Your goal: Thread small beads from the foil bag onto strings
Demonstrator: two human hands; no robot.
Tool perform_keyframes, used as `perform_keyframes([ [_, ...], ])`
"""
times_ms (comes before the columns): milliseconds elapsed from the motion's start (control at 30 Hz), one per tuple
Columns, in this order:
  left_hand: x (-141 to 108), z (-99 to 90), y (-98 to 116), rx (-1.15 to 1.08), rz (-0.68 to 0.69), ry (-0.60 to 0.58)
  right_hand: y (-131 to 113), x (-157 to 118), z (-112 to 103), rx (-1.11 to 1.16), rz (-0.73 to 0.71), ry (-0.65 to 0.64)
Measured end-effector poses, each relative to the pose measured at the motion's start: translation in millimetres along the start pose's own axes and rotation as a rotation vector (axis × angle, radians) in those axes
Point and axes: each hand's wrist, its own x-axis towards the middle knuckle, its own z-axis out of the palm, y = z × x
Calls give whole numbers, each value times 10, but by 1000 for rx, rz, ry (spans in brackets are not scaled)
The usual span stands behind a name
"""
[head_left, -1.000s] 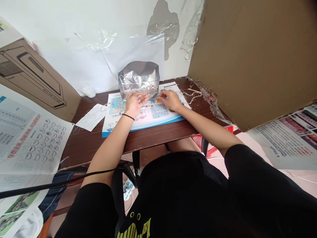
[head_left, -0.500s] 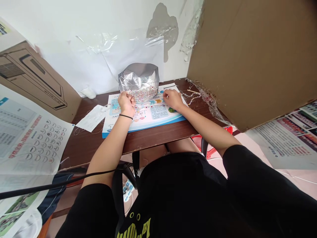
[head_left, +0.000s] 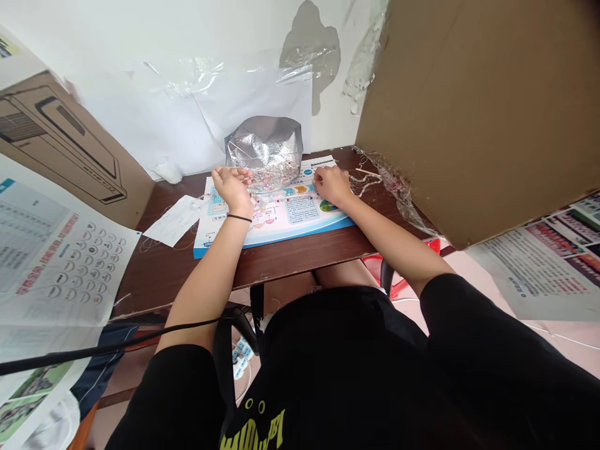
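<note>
My left hand (head_left: 233,186) is raised over the left part of a printed board (head_left: 262,234), its fingers spread apart beside a silvery bag (head_left: 267,147) of small mixed beads. Over the board's right part, my right hand (head_left: 332,184) has its fingers bent together; their tips are too small to show what is pinched. A row of small beads (head_left: 281,199) runs across the board between the two hands. The bag stands upright against the wall, its beads visible in the lower part.
On the brown table (head_left: 290,259), a white paper (head_left: 174,220) with thin threads lies left of the board. Beaded strands (head_left: 368,185) and crumpled clear plastic (head_left: 403,200) are at the right. Cardboard (head_left: 469,112) stands on the right, and a printed carton (head_left: 79,144) on the left.
My left hand has opened from a closed shape and shifted slightly left and up. My right hand has moved slightly right, its fingers still bent.
</note>
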Motion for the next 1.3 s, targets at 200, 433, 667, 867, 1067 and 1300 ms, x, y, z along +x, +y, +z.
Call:
perform_keyframes([
  [200,-2,-25,18,-22,22,-29,-16,-4,13,40,-88,-2],
  [433,11,-25,-36,-20,-136,-206,-4,-15,-6,-7,-74,-41],
  [667,-242,-43,-138,306,-239,-877,-113,-65,84,324,-259,57],
  [867,-286,-33,-262,625,20,-911,-227,-111,204,677,-448,-56],
  [1067,-277,-48,-189,762,88,-945,-191,-96,210,605,-476,-3],
  [1300,-251,-43,-157,898,230,-849,-203,-111,164,452,-496,25],
])
